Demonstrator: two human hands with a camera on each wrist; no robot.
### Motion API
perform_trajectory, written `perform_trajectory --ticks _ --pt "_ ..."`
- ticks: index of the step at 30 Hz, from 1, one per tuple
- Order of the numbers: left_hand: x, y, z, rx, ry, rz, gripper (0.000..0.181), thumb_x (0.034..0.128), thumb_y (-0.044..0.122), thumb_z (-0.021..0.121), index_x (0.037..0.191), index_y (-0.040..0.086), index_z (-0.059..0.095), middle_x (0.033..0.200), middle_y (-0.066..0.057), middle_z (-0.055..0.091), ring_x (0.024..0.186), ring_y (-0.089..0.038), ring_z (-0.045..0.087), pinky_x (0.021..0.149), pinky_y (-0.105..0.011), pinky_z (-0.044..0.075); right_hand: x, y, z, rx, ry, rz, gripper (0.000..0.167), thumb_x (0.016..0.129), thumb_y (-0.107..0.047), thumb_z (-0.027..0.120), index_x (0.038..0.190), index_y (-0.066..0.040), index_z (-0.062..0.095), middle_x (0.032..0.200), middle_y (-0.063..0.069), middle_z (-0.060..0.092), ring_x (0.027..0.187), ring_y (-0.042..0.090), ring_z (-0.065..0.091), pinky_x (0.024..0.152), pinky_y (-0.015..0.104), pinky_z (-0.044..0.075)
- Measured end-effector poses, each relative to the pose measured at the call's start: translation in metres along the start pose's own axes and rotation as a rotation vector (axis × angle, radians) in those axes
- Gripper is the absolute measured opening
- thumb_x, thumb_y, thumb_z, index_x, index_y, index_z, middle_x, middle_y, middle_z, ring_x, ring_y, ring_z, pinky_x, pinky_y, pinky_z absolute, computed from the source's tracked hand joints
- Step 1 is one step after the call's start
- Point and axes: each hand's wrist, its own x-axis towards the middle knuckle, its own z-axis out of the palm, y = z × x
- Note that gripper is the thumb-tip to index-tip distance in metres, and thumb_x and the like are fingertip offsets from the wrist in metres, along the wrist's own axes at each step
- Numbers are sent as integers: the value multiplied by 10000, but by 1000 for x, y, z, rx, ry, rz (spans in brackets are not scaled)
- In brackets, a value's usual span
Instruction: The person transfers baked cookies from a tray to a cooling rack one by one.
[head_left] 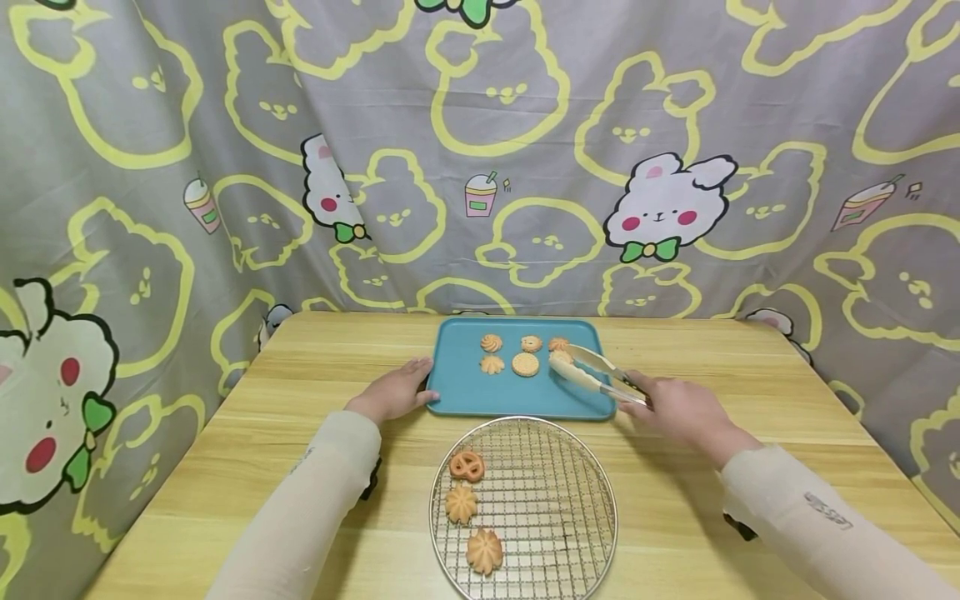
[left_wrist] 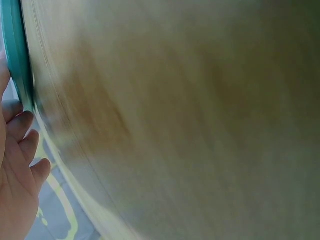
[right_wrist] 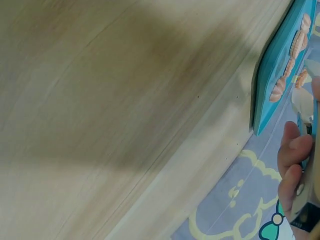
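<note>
My right hand (head_left: 686, 412) grips metal tongs (head_left: 611, 383) with pale tips. Those tips reach over the right part of a blue tray (head_left: 457, 392) and lie about a cookie (head_left: 561, 357); whether they pinch it I cannot tell. Just behind is another cookie (head_left: 558, 342). Further left on the tray lie a swirl cookie (head_left: 491, 342), a flower-shaped cookie (head_left: 492, 364), a round cookie (head_left: 525, 364) and a small bumpy cookie (head_left: 531, 342). At the tray's left edge my left hand (head_left: 393, 392) touches the rim, its fingers extended.
Nearer me stands a round wire rack (head_left: 547, 508) with a pretzel-shaped cookie (head_left: 467, 466) and two flower-shaped cookies, one in the middle (head_left: 461, 505) and one in front (head_left: 485, 552). The wooden table (head_left: 300, 367) meets a patterned curtain (head_left: 525, 167) at the back and sides.
</note>
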Motion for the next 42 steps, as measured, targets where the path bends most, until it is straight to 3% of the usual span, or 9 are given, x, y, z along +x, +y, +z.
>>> perform_trajectory --ticks 9,18,27,42 --pt "1 -3 2 2 -3 -12 732 990 448 462 1528 51 163 1567 -124 167 1429 -298 126 1139 -466 179 -8 1 -3 -36 89 -65 647 898 -502 605 1383 -84 513 677 -25 499 565 168 442 437 336 362" --pt "4 -5 5 9 -2 -17 741 987 469 453 1534 70 150 1572 -104 158 1432 -282 120 1139 -458 183 -17 2 -6 -39 147 -127 609 893 -457 638 1360 -79 540 661 -70 449 560 131 426 455 299 349" --pt "2 -2 3 9 0 -9 740 985 458 465 1529 53 167 1566 -120 176 1426 -302 139 1131 -476 201 -25 0 -3 -65 200 -238 541 862 -447 682 1295 -132 603 665 -126 433 535 65 392 453 260 325" --pt "4 -5 5 11 4 -6 744 985 465 459 1530 57 160 1567 -120 171 1426 -298 139 1135 -463 193 -38 1 4 -41 213 -418 510 855 -461 687 1278 -186 617 716 -230 393 545 -39 336 472 209 328"
